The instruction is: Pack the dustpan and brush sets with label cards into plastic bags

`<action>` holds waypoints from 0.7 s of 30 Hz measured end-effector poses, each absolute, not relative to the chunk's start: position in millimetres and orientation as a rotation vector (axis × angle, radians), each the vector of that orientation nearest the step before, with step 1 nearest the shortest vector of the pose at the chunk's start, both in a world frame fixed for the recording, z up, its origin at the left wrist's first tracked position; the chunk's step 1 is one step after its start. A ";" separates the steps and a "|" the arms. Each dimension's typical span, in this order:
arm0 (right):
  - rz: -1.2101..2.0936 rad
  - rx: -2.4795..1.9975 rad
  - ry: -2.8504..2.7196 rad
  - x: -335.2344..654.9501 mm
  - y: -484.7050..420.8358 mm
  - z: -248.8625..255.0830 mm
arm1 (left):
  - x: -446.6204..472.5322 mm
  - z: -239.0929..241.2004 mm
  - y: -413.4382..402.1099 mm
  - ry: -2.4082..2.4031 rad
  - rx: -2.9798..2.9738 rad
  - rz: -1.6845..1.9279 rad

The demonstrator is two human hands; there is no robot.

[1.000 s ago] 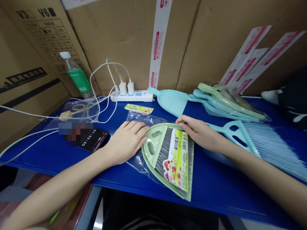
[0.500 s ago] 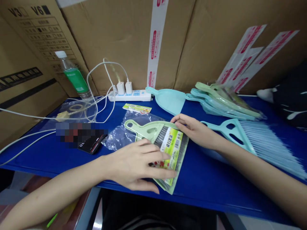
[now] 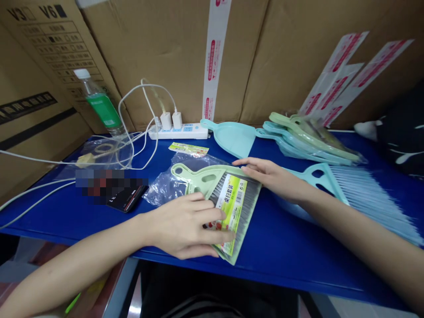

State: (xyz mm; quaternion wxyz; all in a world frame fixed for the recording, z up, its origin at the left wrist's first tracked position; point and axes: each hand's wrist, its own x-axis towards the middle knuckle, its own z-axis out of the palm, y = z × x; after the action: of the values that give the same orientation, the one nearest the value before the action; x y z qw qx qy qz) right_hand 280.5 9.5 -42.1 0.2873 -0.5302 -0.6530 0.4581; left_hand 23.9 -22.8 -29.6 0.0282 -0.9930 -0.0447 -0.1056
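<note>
A light green dustpan (image 3: 192, 177) lies on the blue table with a grey-bristled hand brush (image 3: 250, 196) nested in it. Across the bristles sits a yellow-green printed label card (image 3: 236, 198). My left hand (image 3: 185, 225) rests over the card's near part, fingers spread and fingertips touching it. At the far right edge of the dustpan, my right hand (image 3: 274, 179) grips the rim, its thumb on top and its other fingers partly hidden. Crumpled clear plastic wrapping (image 3: 165, 187) lies behind and left of the dustpan.
A blue dustpan (image 3: 236, 134) and a blue brush (image 3: 374, 198) lie beyond and right. Wrapped sets (image 3: 308, 139) are stacked at the back right. A power strip (image 3: 195, 131) with cables, a bottle (image 3: 104, 108), a loose label (image 3: 188, 149) and a black card-like item (image 3: 127, 198) stand or lie leftward.
My left hand has shifted slightly left, and the label card has slid left with it, showing more grey bristles on its right. My right hand stays at the dustpan's rim.
</note>
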 end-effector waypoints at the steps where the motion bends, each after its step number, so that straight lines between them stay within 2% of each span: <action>1: 1.246 -1.405 -1.730 280.1 9.4 -42.0 | 23.6 -29.3 -23.0 -0.141 -3.061 -0.321; 13: 1.625 -1.239 -1.362 275.8 4.9 -38.8 | 22.1 -27.3 -20.8 -0.228 -2.951 -0.339; 21: 1.683 -1.126 -1.368 275.2 6.5 -42.3 | 20.6 -21.6 -18.0 -0.271 -2.930 -0.354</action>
State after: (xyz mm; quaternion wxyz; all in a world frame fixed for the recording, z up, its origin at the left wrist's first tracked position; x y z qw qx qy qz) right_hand 275.2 6.5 -42.3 0.3417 -0.4331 -0.5260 0.6473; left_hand 20.6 -18.0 -21.6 0.0890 -0.9847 -0.0910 -0.1189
